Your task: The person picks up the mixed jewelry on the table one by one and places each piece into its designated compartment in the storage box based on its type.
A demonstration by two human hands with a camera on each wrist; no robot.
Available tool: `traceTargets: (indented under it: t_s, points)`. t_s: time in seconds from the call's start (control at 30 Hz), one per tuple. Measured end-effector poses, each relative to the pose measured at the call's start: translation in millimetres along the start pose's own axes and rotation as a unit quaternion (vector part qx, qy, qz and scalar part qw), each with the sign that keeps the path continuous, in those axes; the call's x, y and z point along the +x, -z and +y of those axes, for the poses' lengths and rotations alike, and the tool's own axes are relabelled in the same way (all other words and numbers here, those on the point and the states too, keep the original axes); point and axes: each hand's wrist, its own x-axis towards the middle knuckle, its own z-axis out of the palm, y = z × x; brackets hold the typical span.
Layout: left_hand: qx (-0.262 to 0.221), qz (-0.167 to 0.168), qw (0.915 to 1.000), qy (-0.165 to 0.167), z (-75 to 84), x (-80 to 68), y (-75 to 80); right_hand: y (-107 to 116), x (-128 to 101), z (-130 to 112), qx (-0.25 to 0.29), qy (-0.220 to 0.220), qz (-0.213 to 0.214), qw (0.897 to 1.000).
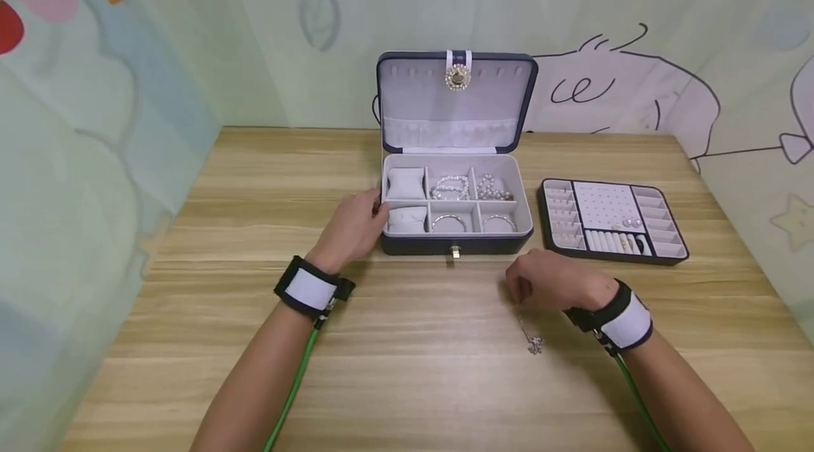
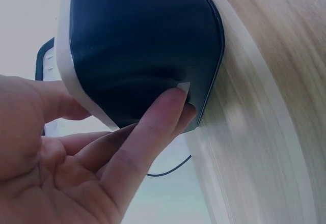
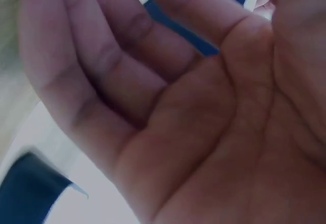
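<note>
An open dark blue jewelry box [image 1: 450, 246] stands on the table, its lid [image 1: 453, 102] raised at the back. My left hand [image 1: 351, 229] grips the box's left wall; in the left wrist view the thumb lies at the white rim and the fingers [image 2: 153, 127] press the dark outer side. In front of the box's right corner, my right hand [image 1: 550, 279] pinches a thin silver chain. From the fingertips hangs this necklace, its sparkling pendant [image 1: 535, 345] low over the wood. The right wrist view shows mostly the palm [image 3: 204, 132], with the chain hidden.
Inside the box are two small cushions [image 1: 405, 183], pearl strings [image 1: 450, 187] and two bangles [image 1: 448, 223]. To the right lies a jewelry tray [image 1: 607, 206] with rings and pearl earrings [image 1: 632, 222]. A printed cloth [image 1: 267, 35] backs the wooden table [image 1: 254, 176].
</note>
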Motion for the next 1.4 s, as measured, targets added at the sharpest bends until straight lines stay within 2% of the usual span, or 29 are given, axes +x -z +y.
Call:
traceTargets:
  t_s: [0.2,0.4,0.5,0.63,0.73,0.9,1.13,1.3,1.4]
  points:
    - [0.005,0.001,1.0,0.001,-1.2,0.0,0.2,0,3,3,0.004,-0.012,0.001,1.0]
    - [0.0,-0.005,1.0,-0.001,-0.8,0.4,0.1,5,3,7,0.04,0.03,0.034,0.998]
    - [0.001,-0.005,1.0,0.001,-0.2,0.3,0.7,9,2,7,0.064,0.056,0.054,0.995]
    - [0.003,-0.007,1.0,0.006,-0.5,-0.4,1.7,14,2,7,0.112,0.072,0.054,0.99]
    - [0.003,-0.008,0.9999,0.008,-0.7,-0.5,1.8,17,2,6,0.137,0.074,0.059,0.986]
    - [0.005,-0.005,1.0,0.004,0.2,1.1,0.7,20,3,4,0.158,0.069,0.099,0.98]
    - [0.008,-0.003,1.0,-0.003,0.3,2.4,-0.4,23,11,0,0.246,0.046,0.143,0.958]
    - [0.007,-0.005,1.0,-0.004,0.0,2.4,1.7,26,21,-4,0.244,0.035,0.23,0.941]
    - [0.004,-0.007,1.0,-0.005,-0.7,2.3,3.8,30,23,-7,0.233,0.034,0.289,0.928]
